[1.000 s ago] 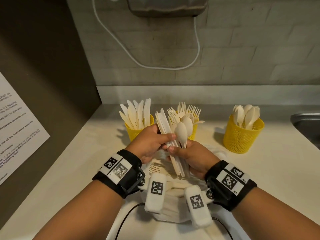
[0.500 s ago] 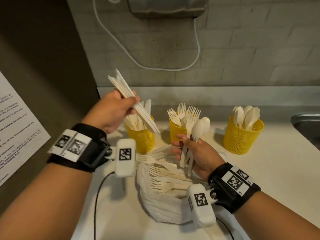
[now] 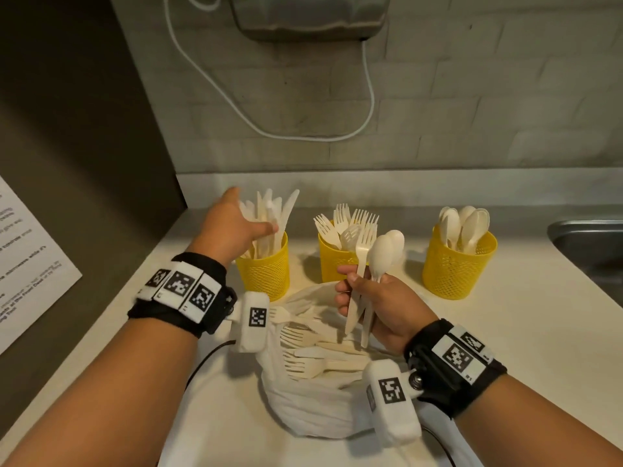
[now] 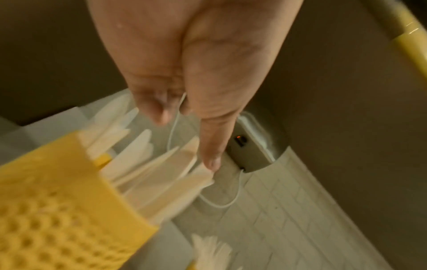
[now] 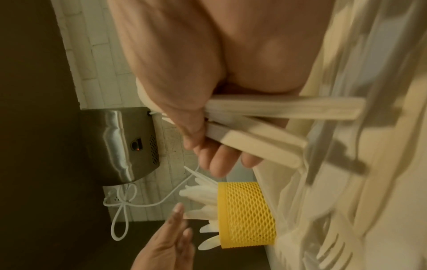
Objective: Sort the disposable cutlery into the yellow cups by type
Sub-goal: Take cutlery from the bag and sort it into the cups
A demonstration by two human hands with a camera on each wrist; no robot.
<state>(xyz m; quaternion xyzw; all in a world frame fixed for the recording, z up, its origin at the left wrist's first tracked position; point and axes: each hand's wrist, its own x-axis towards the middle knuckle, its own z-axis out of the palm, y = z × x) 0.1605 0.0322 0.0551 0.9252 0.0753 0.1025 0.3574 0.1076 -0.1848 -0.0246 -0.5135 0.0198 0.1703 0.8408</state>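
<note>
Reaching over the left cup [image 3: 264,267], the left hand [image 3: 232,227] hangs with fingers relaxed and spread, holding nothing, its fingertips just beside the knife blades; the wrist view shows one finger [image 4: 213,146] extended beside the blades, which suggests the hand is there to tend the knives [image 3: 269,214] standing handle-down in that cup, blades fanned upward so they can be told apart at a glance. How many knives stand there I cannot count, since they overlap. Next along the tabletop [image 3: 539,332] is the middle cup [image 3: 332,264], holding forks [image 3: 350,220] tines-up, about five or six by my reckoning. In front of it the right hand [image 3: 377,305] is closed round a small mixed bundle: one fork [image 3: 362,244] and two spoons [image 3: 387,247], gripped low on the handles so the heads stand clear, probably to make picking each one out easy. Beneath that hand lies a white plastic bag [image 3: 303,406], opened out on the tabletop with several unsorted forks [image 3: 310,362] inside, at least four. Furthest right stands the right cup [image 3: 458,271], filled with spoons [image 3: 467,224] bowl-up, about five. Three yellow cups in all, one per type, set in a row near the wall, so each piece has a short trip from the bag.
</note>
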